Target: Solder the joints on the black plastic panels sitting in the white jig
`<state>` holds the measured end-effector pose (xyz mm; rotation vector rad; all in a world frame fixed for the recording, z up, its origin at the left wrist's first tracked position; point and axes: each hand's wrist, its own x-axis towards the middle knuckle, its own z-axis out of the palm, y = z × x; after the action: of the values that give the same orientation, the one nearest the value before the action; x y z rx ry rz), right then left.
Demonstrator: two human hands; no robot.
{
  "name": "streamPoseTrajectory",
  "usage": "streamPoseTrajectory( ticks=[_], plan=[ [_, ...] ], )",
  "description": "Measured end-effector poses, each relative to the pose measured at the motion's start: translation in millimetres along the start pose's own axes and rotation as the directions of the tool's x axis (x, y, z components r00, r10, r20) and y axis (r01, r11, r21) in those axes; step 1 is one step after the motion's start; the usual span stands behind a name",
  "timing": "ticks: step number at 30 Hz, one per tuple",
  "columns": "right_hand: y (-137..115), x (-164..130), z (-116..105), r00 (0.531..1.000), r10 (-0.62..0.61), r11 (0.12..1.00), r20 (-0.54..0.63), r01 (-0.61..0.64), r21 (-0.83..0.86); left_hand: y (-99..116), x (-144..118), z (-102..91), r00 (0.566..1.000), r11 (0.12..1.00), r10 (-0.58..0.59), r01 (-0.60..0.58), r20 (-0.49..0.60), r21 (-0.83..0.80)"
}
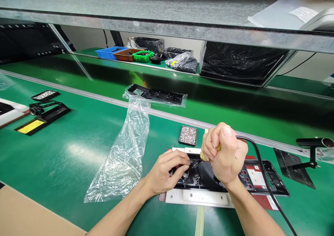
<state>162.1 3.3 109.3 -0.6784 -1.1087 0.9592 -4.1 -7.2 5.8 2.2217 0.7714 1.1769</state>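
My right hand (226, 156) is wrapped round the yellow handle of a soldering iron (204, 156), with its black cord (257, 152) trailing off behind the wrist. The iron's dark tip points down and left into a long black plastic panel (206, 178). At the panel's left end, my left hand (168, 170) has thumb and fingers brought together close to that tip. Whatever those fingers pinch is too small or hidden to name. Beneath the panel lies a white fixture (200, 197) on a reddish base. Just beyond it sits a small black tray of tiny shiny parts (188, 135).
A clear plastic bag (122, 159) lies left of my arm. Another black panel (158, 94) rests behind on plastic. Tube-shaped iron stands are at right (313, 145) and left (39, 110). Colored bins (111, 55) stand at the back, under a metal shelf (161, 29).
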Motion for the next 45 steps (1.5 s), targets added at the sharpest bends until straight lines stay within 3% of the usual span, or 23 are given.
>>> streamPoseTrajectory(
  ticks=[45],
  plan=[
    [-3.1,0.7,-1.3,1.0,0.005,1.0,-0.01,-0.005,0.004,1.6,2.1,4.0,1.0,1.0,0.006,-0.006,-0.011,-0.021]
  ],
)
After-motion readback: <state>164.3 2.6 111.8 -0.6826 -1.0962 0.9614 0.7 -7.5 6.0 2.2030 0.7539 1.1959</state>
